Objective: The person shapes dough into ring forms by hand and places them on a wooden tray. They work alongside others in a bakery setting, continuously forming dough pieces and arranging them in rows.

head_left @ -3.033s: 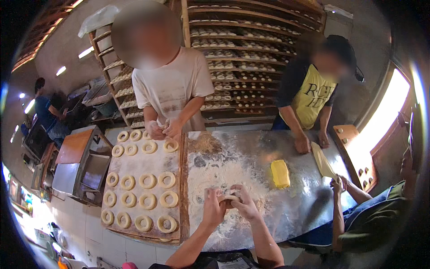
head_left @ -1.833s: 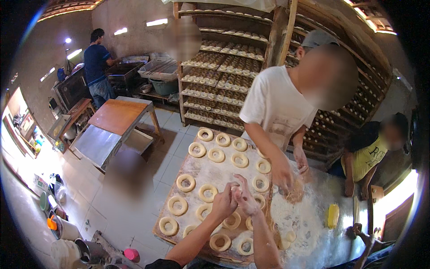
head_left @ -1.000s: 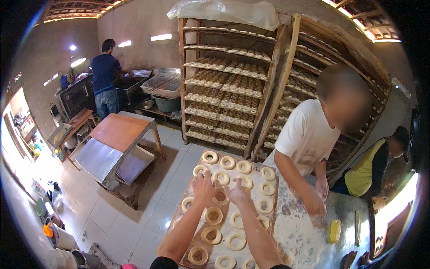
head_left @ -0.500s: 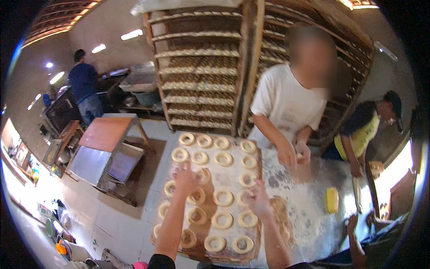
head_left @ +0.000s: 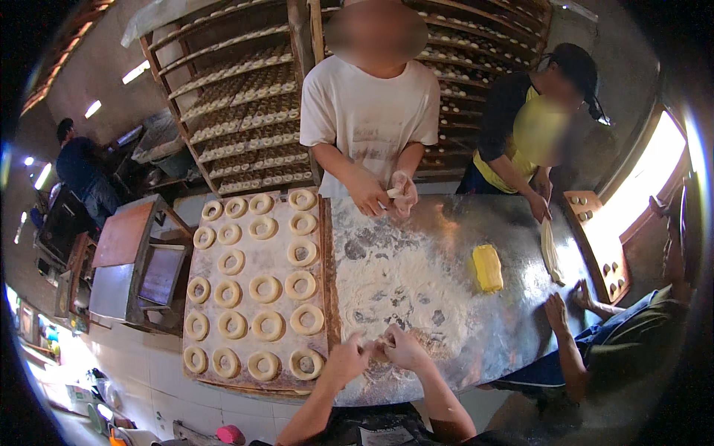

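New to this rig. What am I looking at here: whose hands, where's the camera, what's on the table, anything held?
There is no machine. A person works with bare hands, and one wide fisheye camera worn on their head looks down, which is why straight edges bend near the rim. The two forearms entering from the lower edge are the wearer's own: left hand and right hand, close together on a small piece of dough at the near edge of the floured metal table. Whether they grip it or only press it is hard to tell. To the left lies a wooden board covered with rows of dough rings. A yellow block sits on the table further right. Other people stand around it; one in a white shirt opposite also handles dough. Racks of rings fill the back wall.
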The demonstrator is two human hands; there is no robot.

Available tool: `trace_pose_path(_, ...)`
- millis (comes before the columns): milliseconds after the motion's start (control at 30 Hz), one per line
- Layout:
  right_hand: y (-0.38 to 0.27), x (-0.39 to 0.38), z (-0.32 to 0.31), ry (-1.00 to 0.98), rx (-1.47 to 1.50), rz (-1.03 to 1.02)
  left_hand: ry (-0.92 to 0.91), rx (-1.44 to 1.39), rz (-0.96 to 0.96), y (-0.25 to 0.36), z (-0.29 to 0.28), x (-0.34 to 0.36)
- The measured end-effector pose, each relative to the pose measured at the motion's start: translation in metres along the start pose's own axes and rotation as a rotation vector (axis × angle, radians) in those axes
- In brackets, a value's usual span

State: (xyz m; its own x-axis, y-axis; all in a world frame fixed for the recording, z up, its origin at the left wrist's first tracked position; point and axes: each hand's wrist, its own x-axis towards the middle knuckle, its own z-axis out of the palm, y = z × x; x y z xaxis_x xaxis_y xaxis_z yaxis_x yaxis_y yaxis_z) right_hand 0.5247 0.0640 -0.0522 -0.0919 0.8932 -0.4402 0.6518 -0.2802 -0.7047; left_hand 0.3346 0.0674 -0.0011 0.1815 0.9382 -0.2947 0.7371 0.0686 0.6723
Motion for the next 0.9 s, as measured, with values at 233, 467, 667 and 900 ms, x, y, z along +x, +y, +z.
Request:
trace_pose_path(233, 0.013, -0.040, -0.051, -0.010, 0.677, -0.248, -0.022, -0.358, 0.050, 0.033, 0.041, -0.021)
trace_pose_path(467, 0.026, -0.047, -0.068, -0.083, 0.730, -0.291, 0.123, -0.736, 0.099, 0.061, 0.065, -0.045)
trace_pose_path(667, 0.027, -0.007, -0.022, 0.449, 0.318, -0.574, 0.517, -0.122, 0.400, 0.065, 0.072, -0.038)
trace_pose_path(900, 0.021, -0.039, -0.050, -0.449, 1.458, -0.393, 0.418, -0.680, 0.355, 0.054, 0.073, -0.037)
